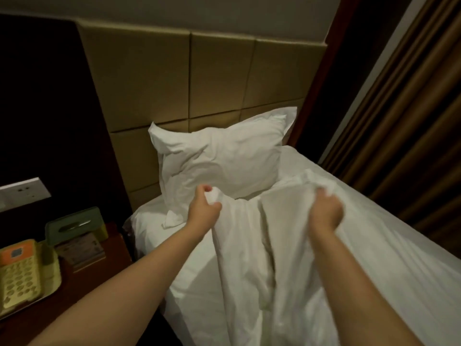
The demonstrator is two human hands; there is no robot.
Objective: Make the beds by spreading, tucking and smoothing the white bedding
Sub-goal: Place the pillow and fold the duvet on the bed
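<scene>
Bunched bedding (249,258) is gripped in left hand (203,209) and right hand (324,212); spreading toward the twelve-o'clock pillow (219,161) is probably needed next.

A hotel bedroom: a padded headboard (194,78) fills the upper middle, heavy curtains (409,126) hang at right, and a telephone (18,273) and tissue box (74,224) sit lower left.

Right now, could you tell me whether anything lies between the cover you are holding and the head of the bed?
Only the pillow: it leans on the headboard just beyond the cover edge that the left hand and right hand grip. Nothing else shows there.
</scene>
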